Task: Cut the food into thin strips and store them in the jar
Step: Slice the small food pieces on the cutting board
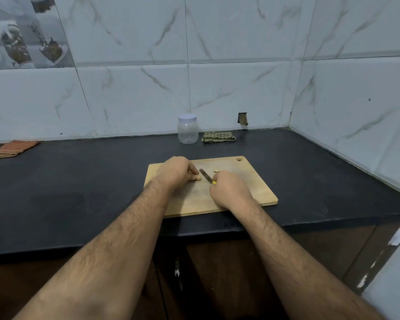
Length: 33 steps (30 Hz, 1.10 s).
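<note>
While an orange striped cloth (12,149) is lying far left on the black tabletop (79,181), the left hand (176,169) is curling its fingers over a small tan piece of food (197,178) on the wooden cutting board (252,181). The right hand (229,189) is gripping a yellow-handled knife (206,176), its blade pointing beside the food. Another bit (216,170) is lying just past the blade. Behind the board, a clear jar (188,132) with its lid on is standing beside a green cloth (218,136).

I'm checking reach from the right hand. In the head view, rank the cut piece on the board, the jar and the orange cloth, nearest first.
From the right hand:
1. Cut piece, just beyond it on the board.
2. Jar, by the back wall.
3. Orange cloth, far left.
</note>
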### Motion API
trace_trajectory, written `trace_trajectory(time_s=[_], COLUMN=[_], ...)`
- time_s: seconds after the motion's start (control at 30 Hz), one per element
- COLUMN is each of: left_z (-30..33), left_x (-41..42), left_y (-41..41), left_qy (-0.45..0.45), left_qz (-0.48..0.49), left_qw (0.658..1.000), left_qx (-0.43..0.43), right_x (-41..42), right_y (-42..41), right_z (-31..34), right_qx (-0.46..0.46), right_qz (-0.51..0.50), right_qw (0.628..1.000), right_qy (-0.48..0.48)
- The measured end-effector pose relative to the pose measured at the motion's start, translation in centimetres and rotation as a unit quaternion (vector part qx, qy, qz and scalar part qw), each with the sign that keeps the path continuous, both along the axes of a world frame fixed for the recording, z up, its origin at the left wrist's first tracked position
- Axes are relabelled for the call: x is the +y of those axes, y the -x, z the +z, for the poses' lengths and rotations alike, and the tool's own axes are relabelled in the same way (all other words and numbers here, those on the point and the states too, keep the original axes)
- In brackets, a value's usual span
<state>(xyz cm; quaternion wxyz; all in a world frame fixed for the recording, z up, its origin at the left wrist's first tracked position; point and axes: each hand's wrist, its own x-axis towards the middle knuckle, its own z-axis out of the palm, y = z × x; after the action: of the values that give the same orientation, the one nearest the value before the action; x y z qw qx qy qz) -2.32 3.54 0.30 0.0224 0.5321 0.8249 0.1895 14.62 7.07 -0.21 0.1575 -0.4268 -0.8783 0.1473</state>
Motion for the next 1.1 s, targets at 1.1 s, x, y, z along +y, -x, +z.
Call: trace_trajectory(time_s=[1.1], left_z=[-0.5], left_x=[-0.8], left_y=[-1.9], left_qy=[-0.027], left_qz=[0.042], left_qw=[0.994], left_qx=[0.092], right_x=[-0.6], right_y=[-0.4], right_z=[0.3], right_qx=[-0.007], right_qz=[0.019], right_qw=[1.0], right_qy=[-0.007])
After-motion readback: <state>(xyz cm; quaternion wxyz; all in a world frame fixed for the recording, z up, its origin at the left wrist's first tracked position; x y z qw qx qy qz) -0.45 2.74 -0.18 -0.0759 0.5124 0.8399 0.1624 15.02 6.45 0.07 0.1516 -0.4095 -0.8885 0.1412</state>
